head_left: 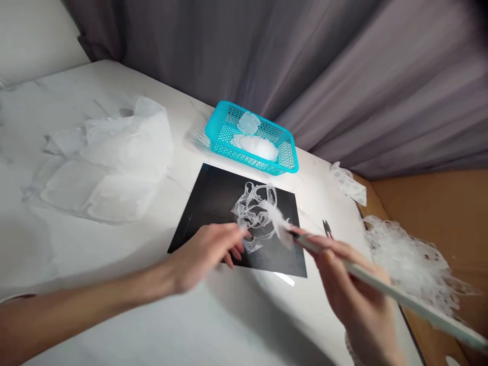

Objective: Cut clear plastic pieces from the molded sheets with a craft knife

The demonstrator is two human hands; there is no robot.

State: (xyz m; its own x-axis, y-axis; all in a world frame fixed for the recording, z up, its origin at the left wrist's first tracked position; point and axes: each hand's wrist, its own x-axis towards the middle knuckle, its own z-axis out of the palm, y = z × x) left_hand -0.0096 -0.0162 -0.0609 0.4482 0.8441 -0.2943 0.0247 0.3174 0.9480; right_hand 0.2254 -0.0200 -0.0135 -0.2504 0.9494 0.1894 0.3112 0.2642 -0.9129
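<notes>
A black mat (pixel 206 203) lies on the white table, with a tangled, lacy scrap of clear film (pixel 253 211) on it. My left hand (pixel 213 249) reaches in from the left, its fingers drawn together at the scrap's near left edge. My right hand (pixel 354 284) is wrapped round a long, thin pale-handled tool (pixel 404 295) with a dark front end. Beside that end, over the scrap, is a whitish translucent piece (pixel 280 223), blurred; whether the tool or the fingers bear it I cannot tell.
Behind the mat stands a blue basket (pixel 217 133) with translucent cut pieces (pixel 257 146). Filmy sheets (pixel 125 152) are heaped at left. At right are a dark metal tool tip (pixel 327 229), a patterned white strip (pixel 348 185) and a cardboard box (pixel 430 203) with stringy scraps (pixel 412 259).
</notes>
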